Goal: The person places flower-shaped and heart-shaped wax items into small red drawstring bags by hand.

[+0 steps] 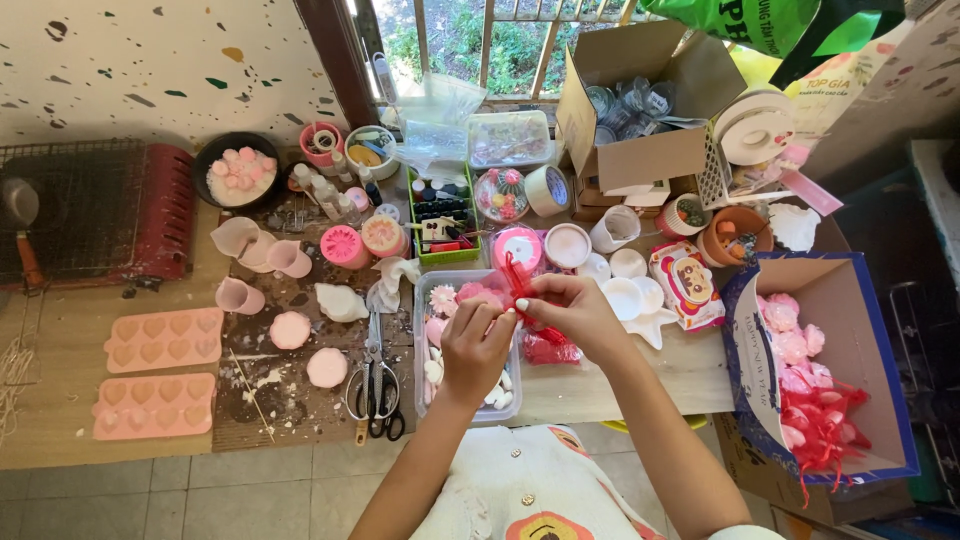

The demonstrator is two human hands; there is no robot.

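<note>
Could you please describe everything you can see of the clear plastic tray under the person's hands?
The clear plastic tray is a shallow, see-through rectangular bin with rounded corners, lying flat on the table's near edge beside the scissors. It holds small pink and white moulded pieces. The left hand and right hand work a red ribbon just above it.

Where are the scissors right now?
In the head view, the scissors lie on the stained mat left of centre, just left of the clear plastic tray under the person's hands, with a round pink piece on their other side.
</note>
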